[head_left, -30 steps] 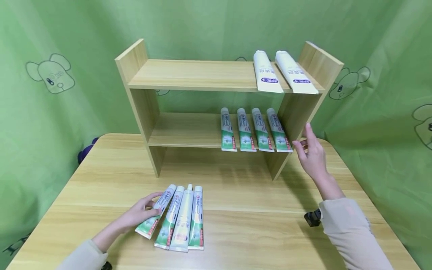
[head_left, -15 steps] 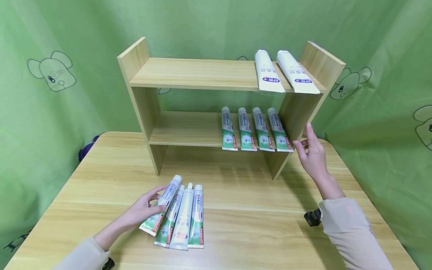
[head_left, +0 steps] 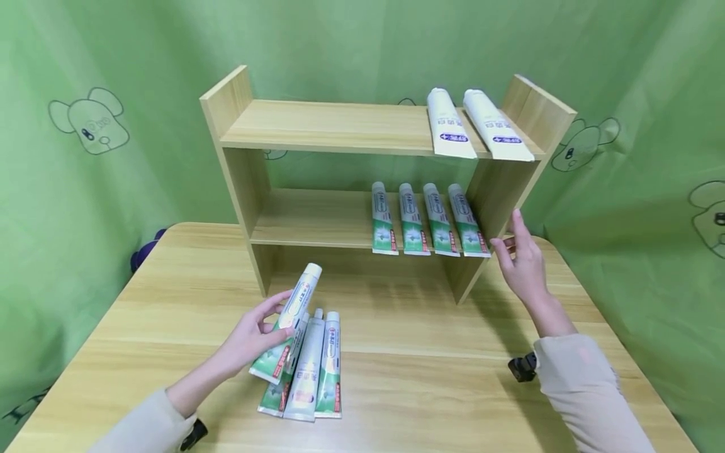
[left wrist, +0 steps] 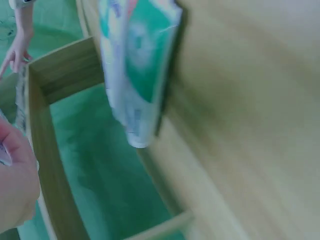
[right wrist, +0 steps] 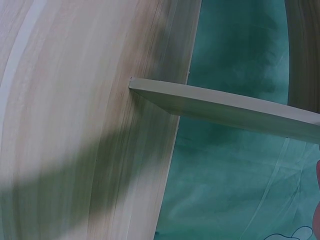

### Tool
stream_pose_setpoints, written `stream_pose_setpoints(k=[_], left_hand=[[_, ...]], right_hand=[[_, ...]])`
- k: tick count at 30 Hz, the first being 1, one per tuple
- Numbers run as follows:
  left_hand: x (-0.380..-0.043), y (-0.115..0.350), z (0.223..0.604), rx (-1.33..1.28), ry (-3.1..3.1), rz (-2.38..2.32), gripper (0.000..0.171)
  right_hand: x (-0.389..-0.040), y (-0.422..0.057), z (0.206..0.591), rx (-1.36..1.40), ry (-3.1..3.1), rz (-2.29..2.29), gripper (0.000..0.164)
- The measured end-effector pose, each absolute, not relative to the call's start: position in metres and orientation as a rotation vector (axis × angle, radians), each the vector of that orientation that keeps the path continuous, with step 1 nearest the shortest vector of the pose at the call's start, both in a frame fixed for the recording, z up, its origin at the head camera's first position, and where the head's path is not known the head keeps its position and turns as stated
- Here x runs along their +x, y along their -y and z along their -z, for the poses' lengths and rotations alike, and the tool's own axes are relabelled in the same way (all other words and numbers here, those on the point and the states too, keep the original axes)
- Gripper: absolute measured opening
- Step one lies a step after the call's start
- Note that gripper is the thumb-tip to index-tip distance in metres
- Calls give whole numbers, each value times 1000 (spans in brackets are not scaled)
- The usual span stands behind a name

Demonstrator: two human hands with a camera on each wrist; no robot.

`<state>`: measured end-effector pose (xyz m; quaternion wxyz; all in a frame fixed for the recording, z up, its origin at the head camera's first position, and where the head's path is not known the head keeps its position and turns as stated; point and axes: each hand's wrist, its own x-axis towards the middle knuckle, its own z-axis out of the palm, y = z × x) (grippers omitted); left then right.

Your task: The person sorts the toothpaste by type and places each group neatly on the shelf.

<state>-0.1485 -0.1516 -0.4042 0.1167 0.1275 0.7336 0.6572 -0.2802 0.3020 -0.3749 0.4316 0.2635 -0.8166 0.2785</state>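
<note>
My left hand (head_left: 255, 336) grips a green-and-white toothpaste tube (head_left: 297, 302), thumb on top, cap end raised, over the tubes on the table. Beneath it, partly covered, lies another green-and-white toothpaste tube (head_left: 275, 396). Beside that are a white toothpaste tube (head_left: 306, 377) and a third green-and-white tube (head_left: 330, 365). My right hand (head_left: 527, 267) touches the right side panel (head_left: 501, 182) of the wooden shelf, index finger extended upward. In the left wrist view, part of the left hand (left wrist: 17, 185) shows at the left edge and the tube it holds is mostly cut off.
Several green-and-white tubes (head_left: 413, 220) lie in a row on the right of the middle shelf board (head_left: 317, 217). Two white tubes (head_left: 450, 123) lie on the right of the top board (head_left: 328, 126). A green curtain (head_left: 362, 44) hangs behind the wooden table (head_left: 425, 377).
The left hand has lifted its toothpaste tube off the table and carried it up and right, toward the shelf. The right hand has stayed at the side panel.
</note>
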Motion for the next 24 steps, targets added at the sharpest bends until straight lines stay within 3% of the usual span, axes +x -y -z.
stream_pose_setpoints(k=[24], left_hand=[[-206,85,369,178,-2232,-2112,54]], right_hand=[[-276,-300,372,652,2026,-685,70]])
